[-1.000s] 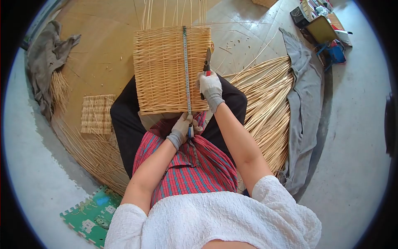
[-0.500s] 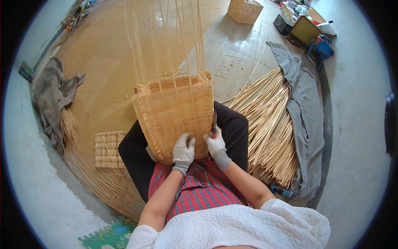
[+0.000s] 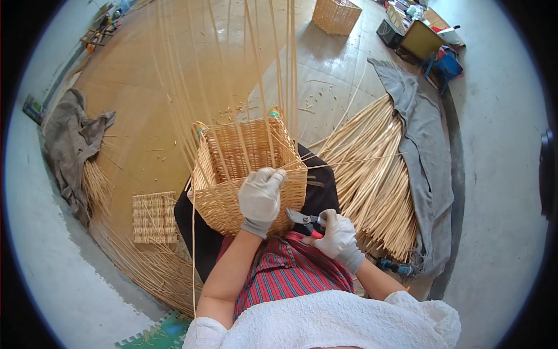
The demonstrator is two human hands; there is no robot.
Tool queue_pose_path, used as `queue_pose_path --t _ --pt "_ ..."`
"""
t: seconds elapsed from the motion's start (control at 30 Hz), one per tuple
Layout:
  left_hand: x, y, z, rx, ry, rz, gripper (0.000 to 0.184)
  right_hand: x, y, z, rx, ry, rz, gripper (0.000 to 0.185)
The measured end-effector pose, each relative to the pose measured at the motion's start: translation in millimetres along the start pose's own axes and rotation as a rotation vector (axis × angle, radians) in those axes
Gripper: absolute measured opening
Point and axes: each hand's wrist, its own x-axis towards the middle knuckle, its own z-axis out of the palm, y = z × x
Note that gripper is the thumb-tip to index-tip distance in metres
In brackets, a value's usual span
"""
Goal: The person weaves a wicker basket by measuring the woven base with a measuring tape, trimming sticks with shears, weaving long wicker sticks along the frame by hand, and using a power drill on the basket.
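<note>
The basket (image 3: 218, 206) rests on the person's lap, its open top facing up and long rods (image 3: 253, 41) rising from its walls; the lap probably steadies it and brings the rim within easy reach. The left hand (image 3: 259, 198) lies against the front wall with its fingers curled at the rim, where thin strands run off to the right; I cannot tell whether it pinches a strand or only the rim, but it seems placed to steady that edge. The right hand (image 3: 337, 237) is wrapped around the handles of the pruning shears (image 3: 301, 218), whose blades point towards the basket's lower right corner, likely kept close so the tool stays handy. A striped apron (image 3: 279, 272) covers the lap, perhaps to protect clothing. On the floor (image 3: 145, 125), a bundle of canes (image 3: 372, 195) fans out beside a grey cloth (image 3: 427, 186), within near reach, while a small woven panel (image 3: 154, 216) lies left.
</note>
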Motion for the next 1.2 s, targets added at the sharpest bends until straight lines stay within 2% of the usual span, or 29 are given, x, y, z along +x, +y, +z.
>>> queue_pose_path --t 0.07,0.1,0.13,0.2,0.33,0.37,0.4,0.5,0.6,0.63,0.8,0.9,0.93,1.0,1.07,1.1,1.13,1.17,1.2 --pt "-12.9 -2.4 -8.8 -0.196 0.076 0.116 0.021 7.7 -6.0 1.9 -0.059 0.277 -0.104 0.084" --pt "-22.6 -1.2 -22.2 -0.141 0.059 0.144 0.022 13.9 -8.4 4.1 -0.061 0.383 -0.142 0.084" --pt "-33.8 -4.6 -31.8 -0.131 0.062 0.144 0.022 22.3 -10.2 7.7 -0.056 0.384 -0.15 0.084" --pt "-52.4 -11.8 -46.5 -0.145 0.1 0.174 0.026 36.1 -14.1 12.5 -0.104 0.66 -0.297 0.086" --pt "-62.0 -17.4 -58.0 -0.209 0.162 0.154 0.027 56.2 -41.1 18.3 -0.139 0.71 -0.406 0.087" --pt "-61.7 -18.1 -57.5 -0.204 0.156 0.159 0.027 60.0 -48.3 20.6 -0.15 0.75 -0.413 0.08" --pt "-61.7 -18.4 -57.2 -0.201 0.151 0.163 0.027 62.7 -51.3 24.6 -0.16 0.751 -0.419 0.08" --pt "-63.6 -21.9 -58.3 -0.251 0.162 0.148 0.028 75.2 -45.9 39.2 -0.098 0.544 -0.241 0.067" --pt "-67.3 -22.1 -63.5 -0.439 0.288 0.032 0.027 65.7 -39.6 37.8 -0.057 0.501 -0.353 0.072" --pt "-70.9 -20.4 -65.5 -0.494 0.311 -0.036 0.026 64.0 -43.7 36.8 -0.122 0.603 -0.455 0.074" --pt "-72.9 -15.8 -73.8 -0.586 0.297 -0.099 0.026 75.8 -76.1 33.9 -0.113 0.704 -0.547 0.074" --pt "-71.4 -17.2 -78.7 -0.503 0.259 0.001 0.026 79.9 -81.3 36.6 -0.217 0.475 -0.36 0.066" --pt "-74.5 -16.0 -76.5 -0.558 0.24 -0.039 0.024 81.4 -78.8 32.2 -0.222 0.48 -0.357 0.066" --pt "-80.4 -9.1 -72.7 -0.632 0.215 -0.075 0.022 79.5 -65.5 15.1 -0.247 0.282 -0.518 0.057" --pt "-80.4 1.4 -71.7 -0.87 0.086 0.117 0.018 75.1 -55.2 -28.1 -0.392 0.291 -0.692 0.049" --pt "-82.3 3.2 -76.3 -0.951 -0.125 0.16 0.019 76.1 -52.3 -52.2 -0.528 0.335 -0.69 0.054" --pt "-75.4 8.9 -78.7 -0.96 -0.124 0.162 0.019 81.8 -44.7 -77.4 -0.658 0.442 -0.752 0.053" --pt "-64.8 15.0 -80.4 -0.795 -0.177 0.246 0.018 86.3 -50.3 -106.6 -0.759 0.417 -0.682 0.055" --pt "-58.2 20.0 -80.2 -0.625 -0.227 0.328 0.018 90.8 -56.7 -129.4 -0.856 0.528 -0.676 0.052"
